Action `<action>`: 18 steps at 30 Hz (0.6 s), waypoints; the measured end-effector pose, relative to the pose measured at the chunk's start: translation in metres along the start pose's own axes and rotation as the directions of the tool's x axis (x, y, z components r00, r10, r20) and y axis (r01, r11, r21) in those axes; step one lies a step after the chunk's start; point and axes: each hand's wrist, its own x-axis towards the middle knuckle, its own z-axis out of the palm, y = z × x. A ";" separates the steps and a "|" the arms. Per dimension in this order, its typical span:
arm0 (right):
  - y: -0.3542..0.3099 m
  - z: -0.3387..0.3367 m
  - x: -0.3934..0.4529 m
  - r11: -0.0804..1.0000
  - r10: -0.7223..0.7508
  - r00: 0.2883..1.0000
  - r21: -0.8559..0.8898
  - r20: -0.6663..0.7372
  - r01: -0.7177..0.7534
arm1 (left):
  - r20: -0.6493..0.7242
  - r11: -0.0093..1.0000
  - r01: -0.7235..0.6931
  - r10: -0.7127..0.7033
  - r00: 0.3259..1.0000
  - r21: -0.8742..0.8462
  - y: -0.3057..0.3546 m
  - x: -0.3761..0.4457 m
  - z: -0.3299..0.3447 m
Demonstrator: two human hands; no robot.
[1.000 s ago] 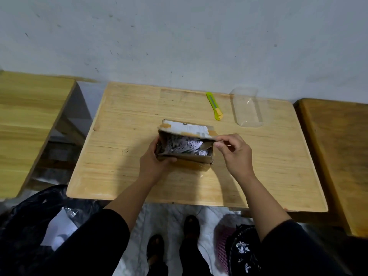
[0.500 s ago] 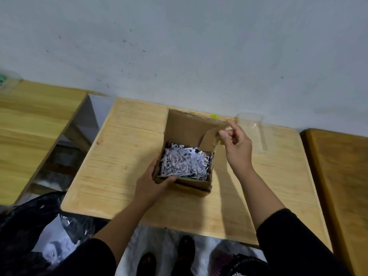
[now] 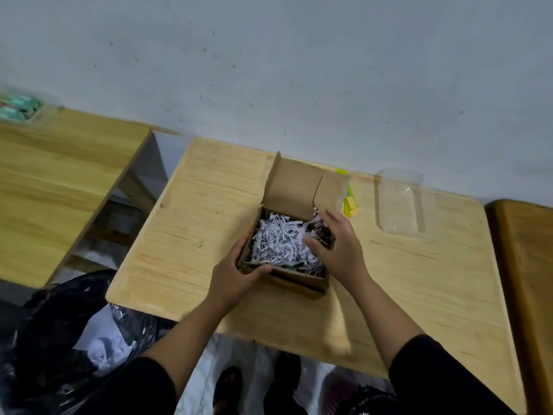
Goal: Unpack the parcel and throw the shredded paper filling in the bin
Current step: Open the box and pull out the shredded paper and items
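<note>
A small brown cardboard parcel (image 3: 294, 190) stands on the wooden table (image 3: 419, 280) with its lid flap raised at the back. White shredded paper (image 3: 279, 241) fills it to the rim. My left hand (image 3: 236, 275) grips the box's near left corner, thumb over the front rim. My right hand (image 3: 338, 247) reaches down into the right side of the box, fingers spread and dipping into the shreds. A bin lined with a black bag (image 3: 59, 339) sits on the floor at the lower left, with some paper inside.
A yellow-green utility knife (image 3: 348, 202) lies just behind the box's right flap. A clear plastic container (image 3: 401, 202) stands at the back right. Other wooden tables flank on the left (image 3: 59, 181) and right (image 3: 526, 265). My feet show under the table edge.
The lid flap has been lifted fully open. My right hand let go of the flap and came down into the shredded paper. The left hand stayed on the box.
</note>
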 end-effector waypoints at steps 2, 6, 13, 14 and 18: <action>-0.003 0.002 -0.012 1.000 -0.018 0.999 -0.005 0.032 0.018 | 0.009 1.000 -0.004 0.004 1.000 0.004 0.000 0.000 -0.001; -0.002 0.008 -0.030 0.997 -0.016 0.999 -0.079 0.041 0.019 | 0.040 0.999 -0.039 0.039 0.998 -0.006 -0.001 0.000 -0.004; 0.009 0.022 -0.052 0.982 0.063 0.996 -0.184 0.058 -0.052 | 0.034 0.998 -0.062 0.062 0.997 0.005 -0.003 0.000 -0.005; 0.007 0.024 -0.053 0.983 0.057 0.997 -0.180 0.051 -0.047 | 0.030 0.998 -0.064 0.064 0.998 0.011 -0.003 0.001 -0.004; 0.001 0.027 -0.048 0.988 0.053 0.997 -0.151 0.063 -0.043 | 0.027 0.997 -0.077 0.076 0.997 0.017 -0.006 0.003 -0.005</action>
